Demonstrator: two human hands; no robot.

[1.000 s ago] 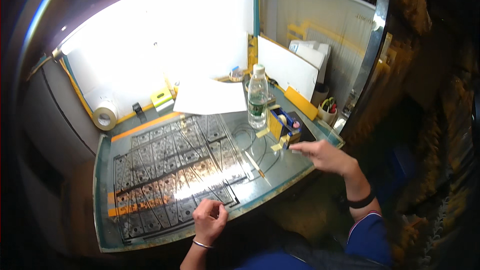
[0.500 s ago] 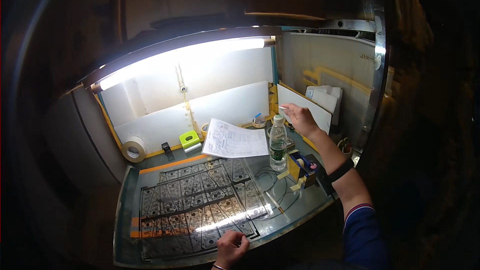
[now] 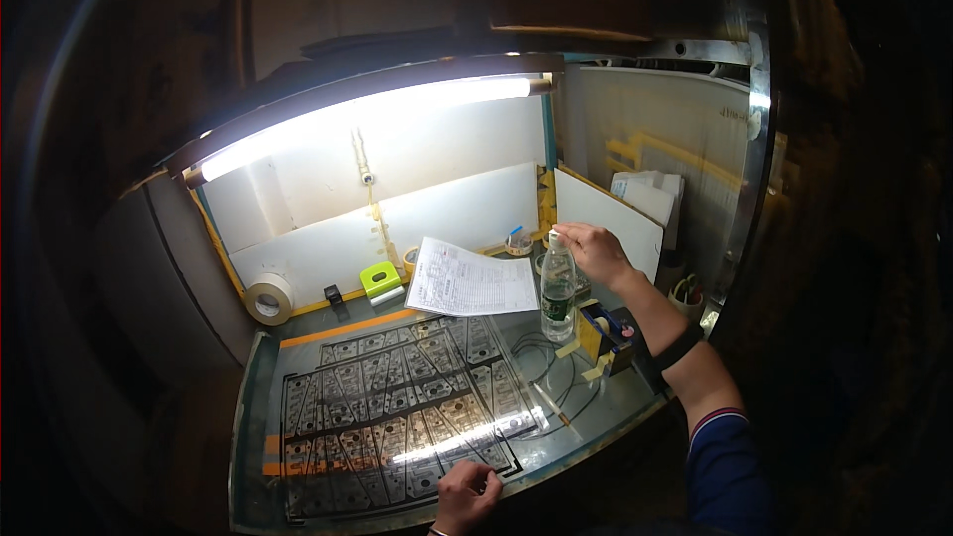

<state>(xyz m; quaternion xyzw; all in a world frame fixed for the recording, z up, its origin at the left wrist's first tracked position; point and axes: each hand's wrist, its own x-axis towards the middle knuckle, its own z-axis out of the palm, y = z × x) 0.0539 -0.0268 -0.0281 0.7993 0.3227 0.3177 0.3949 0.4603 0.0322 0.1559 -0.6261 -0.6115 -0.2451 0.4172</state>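
Note:
At the top of a clear plastic bottle (image 3: 558, 300) with a green label, my right hand (image 3: 594, 252) is closed in a pinch. A small white thing (image 3: 554, 235) shows at its fingertips, right at the bottle's mouth; its kind is too small to tell. The bottle stands upright on the glass-topped table. My left hand (image 3: 467, 496) rests curled by the near edge of a large transparent film sheet (image 3: 397, 407) printed with dark panel patterns. Whatever its fingers may hold is hidden.
A printed paper sheet (image 3: 472, 280) lies behind the film. Around it are a lime-green hole-punch-like item (image 3: 379, 278), a tape roll (image 3: 268, 298), a tape dispenser (image 3: 603, 337), dark cables (image 3: 541, 362) and a slim pen-like stick (image 3: 554, 407). A lit tube lamp (image 3: 367, 124) hangs above.
My right hand has come down with the small white thing, from above the bottle to its mouth. The left hand stays at the film's near edge. The view has shifted slightly.

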